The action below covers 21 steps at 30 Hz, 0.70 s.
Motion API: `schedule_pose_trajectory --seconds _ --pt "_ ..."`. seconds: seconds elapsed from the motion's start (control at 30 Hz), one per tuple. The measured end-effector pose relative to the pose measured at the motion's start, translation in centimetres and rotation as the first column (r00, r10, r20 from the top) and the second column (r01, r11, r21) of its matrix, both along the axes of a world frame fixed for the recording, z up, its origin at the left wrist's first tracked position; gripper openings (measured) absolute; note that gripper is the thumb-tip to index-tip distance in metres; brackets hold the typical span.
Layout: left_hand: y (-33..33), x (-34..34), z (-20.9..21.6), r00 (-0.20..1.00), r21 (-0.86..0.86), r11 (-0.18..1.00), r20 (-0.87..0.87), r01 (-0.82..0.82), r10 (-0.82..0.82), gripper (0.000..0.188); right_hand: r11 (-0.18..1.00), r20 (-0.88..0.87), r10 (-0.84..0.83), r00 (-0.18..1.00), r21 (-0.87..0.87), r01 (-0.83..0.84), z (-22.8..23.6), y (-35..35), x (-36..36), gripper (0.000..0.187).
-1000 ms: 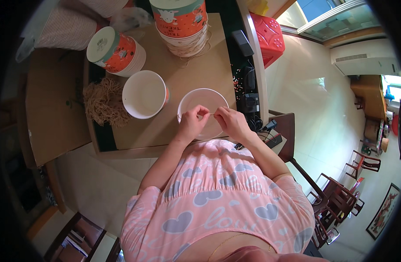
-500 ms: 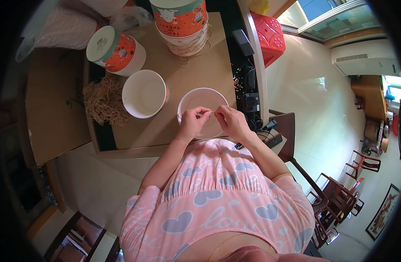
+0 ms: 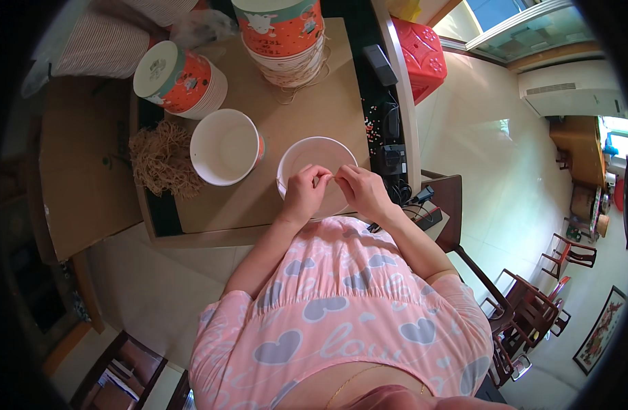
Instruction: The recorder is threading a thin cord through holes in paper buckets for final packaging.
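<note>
My left hand [image 3: 304, 193] and my right hand [image 3: 363, 191] meet over the near side of a white paper tub [image 3: 315, 146]. Thumb and forefinger of each hand are pinched together, fingertips almost touching. Between them is a short bit of thin tan cord, mostly hidden by the fingers. A trace of cord also shows at the tub's left rim. A second white tub [image 3: 225, 147] stands open to the left, its orange print showing at the side. Beyond it lies a tangled heap of tan cord loops [image 3: 165, 162].
Upside-down stacks of printed orange tubs stand at the back left [image 3: 191, 85] and back middle [image 3: 284, 42], the latter draped with cord. Black adapters and cables [image 3: 394, 158] line the table's right edge, beside a red stool [image 3: 420, 60]. A cardboard sheet [image 3: 259, 205] covers the tabletop.
Both hands stay over the tub, with only a slight shift of the fingers. The strand between the fingertips shows less than before.
</note>
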<state>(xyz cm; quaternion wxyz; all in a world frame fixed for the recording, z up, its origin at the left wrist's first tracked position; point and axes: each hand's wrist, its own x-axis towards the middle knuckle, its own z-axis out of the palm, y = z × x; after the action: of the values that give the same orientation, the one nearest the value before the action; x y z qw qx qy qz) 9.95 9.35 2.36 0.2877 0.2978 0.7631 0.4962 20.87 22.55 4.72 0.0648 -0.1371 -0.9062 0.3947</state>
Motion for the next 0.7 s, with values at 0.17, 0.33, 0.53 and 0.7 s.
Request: schedule_pose_trajectory --seconds 0.17,0.33,0.53,0.7 --pt "-0.2 -0.4 -0.1 0.989 0.053 0.996 0.135 -0.065 0.057 0.012 1.000 0.003 -0.027 1.000 -0.015 0.027 -0.3 -0.1 0.1 0.006" --pt "-0.7 -1.0 0.4 0.972 -0.093 0.987 0.210 0.132 -0.110 0.014 0.991 -0.040 -0.096 0.995 -0.102 0.091 0.2 -0.4 0.2 0.011" --pt "-0.7 -0.6 1.5 0.975 -0.052 0.994 0.209 0.093 -0.081 0.011 0.979 -0.143 -0.072 0.987 -0.199 0.043 1.2 -0.3 0.4 0.010" --pt "-1.0 -0.5 1.9 0.978 -0.065 0.993 0.188 0.103 -0.089 0.011 0.977 -0.149 -0.074 0.986 -0.211 0.042 1.0 -0.3 0.6 0.010"
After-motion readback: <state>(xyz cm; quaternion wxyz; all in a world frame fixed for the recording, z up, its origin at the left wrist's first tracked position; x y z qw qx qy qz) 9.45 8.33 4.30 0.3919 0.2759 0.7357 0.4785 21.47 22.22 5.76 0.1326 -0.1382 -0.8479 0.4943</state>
